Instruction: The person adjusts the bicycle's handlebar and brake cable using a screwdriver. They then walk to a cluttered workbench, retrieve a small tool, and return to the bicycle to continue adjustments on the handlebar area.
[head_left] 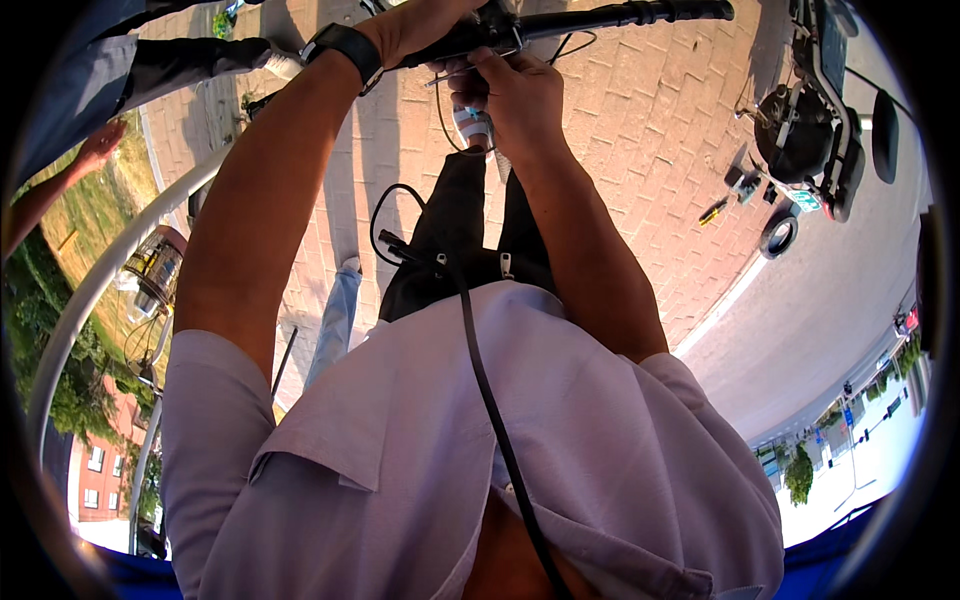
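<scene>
A black handlebar (560, 22) with a dark grip on its right end crosses the top of the head view. My left hand (415, 28), with a black watch on its wrist, lies against the bar's left part; its fingers run out of the top edge and are hidden. Under the bar, my right hand (525, 98) is closed, thumb and fingers pinched on a thin cable (440, 110). This cable hangs in a loop below the fingers. Its pinched end is small and partly covered by the hand.
A parked two-wheeler (815, 130) stands at the right. Near it on the brick paving lie a yellow-handled tool (713, 212) and a black ring (778, 237). Another person's hand (98, 147) and legs show at the left, beside a curved pale rail (105, 255). A black cord (485, 385) hangs down my shirt.
</scene>
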